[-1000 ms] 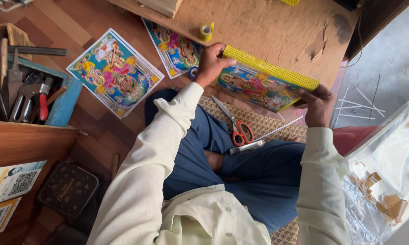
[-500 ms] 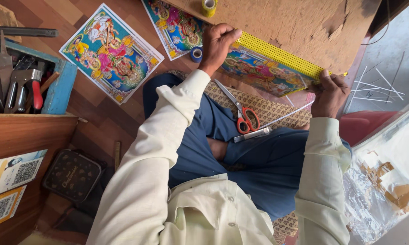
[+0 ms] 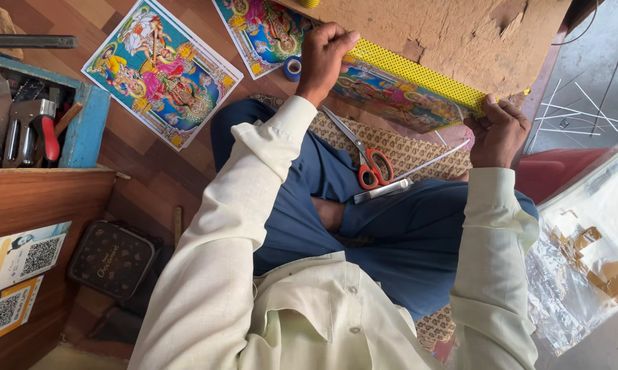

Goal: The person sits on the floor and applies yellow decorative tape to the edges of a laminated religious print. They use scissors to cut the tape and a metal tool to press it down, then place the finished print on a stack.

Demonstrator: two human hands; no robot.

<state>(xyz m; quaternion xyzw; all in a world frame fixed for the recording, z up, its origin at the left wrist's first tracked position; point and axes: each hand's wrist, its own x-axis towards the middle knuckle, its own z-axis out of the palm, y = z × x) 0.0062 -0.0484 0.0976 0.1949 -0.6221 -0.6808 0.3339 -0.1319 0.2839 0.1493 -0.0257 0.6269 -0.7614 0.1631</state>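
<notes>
While we look down from the head camera, the left hand [image 3: 324, 56] presses down on the near left end of a colourful picture [image 3: 391, 92] whose far edge carries a yellow dotted strip [image 3: 418, 74]. The picture lies against a rough brown board [image 3: 446, 31], and the right hand [image 3: 497, 130] pinches the strip's right end, just where it meets the board's corner. Both grips are closed on the picture and strip: the left with fingers curled over the top, the right narrow, thumb against fingers.

We judge that the strip could go on crooked or wrinkle, since it is held only at its two ends and the middle is free. The picture could also slide off the board if either hand eases.

Both arms reach forward in pale sleeves, the left wrist bent down, the right elbow tucked close.

Orange-handled scissors [image 3: 367, 157] and a small metal blade [image 3: 383, 190] rest on the lap, on a patterned cloth [image 3: 405, 147]. A roll of blue tape [image 3: 293, 68] sits just beside the left hand. Two more prints [image 3: 161, 72] lie on the wooden floor [image 3: 151, 178] to the left, and a blue tool tray [image 3: 83, 130] stands at the far left.
</notes>
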